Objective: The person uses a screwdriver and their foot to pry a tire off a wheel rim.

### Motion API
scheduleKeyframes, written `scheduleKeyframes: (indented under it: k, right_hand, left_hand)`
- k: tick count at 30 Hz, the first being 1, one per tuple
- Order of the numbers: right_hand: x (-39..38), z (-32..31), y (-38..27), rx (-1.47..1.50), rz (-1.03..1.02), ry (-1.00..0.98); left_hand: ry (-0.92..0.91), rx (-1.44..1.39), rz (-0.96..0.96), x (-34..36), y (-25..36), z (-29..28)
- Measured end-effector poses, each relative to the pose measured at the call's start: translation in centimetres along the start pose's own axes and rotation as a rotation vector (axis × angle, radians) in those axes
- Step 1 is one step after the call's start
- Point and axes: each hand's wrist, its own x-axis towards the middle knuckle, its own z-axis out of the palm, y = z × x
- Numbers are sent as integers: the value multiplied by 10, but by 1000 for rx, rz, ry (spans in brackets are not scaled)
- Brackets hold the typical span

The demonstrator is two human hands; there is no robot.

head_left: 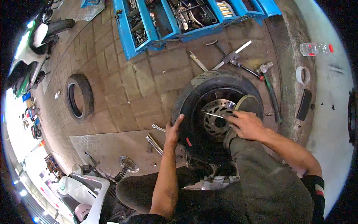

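Observation:
A motorcycle wheel [194, 145] with a black tyre lies in front of me, its slotted brake disc [218, 128] facing up. My left hand [172, 133] grips the tyre's left edge, thumb on the sidewall and the other fingers mostly hidden. Closed over the wheel's right part, my right hand [247, 125] holds a thin metal rod [213, 114] that points left across the disc; its handle end is hidden in the fingers. What looks like my shoe toe [247, 103] rests on the tyre's right side, beyond that hand.
A blue toolbox [164, 38] full of tools stands ahead. Hammers, including a green-handled hammer [271, 93], and a caliper-like tool [227, 58] lie beyond the wheel. Left are a loose tyre [88, 99] and a metal plate [108, 143]; right, a tape roll [302, 75] and plastic bottle [313, 49].

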Motion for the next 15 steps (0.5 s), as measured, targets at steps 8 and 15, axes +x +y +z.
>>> scheduleKeyframes:
  k: [8,15]
  right_hand:
    - [5,-9,14,36,-94,-15]
    - [33,-11,6,66,15,-28]
  left_hand:
    - [45,143,-4,-13,19,5]
    - [20,111,0,-14,19,5]
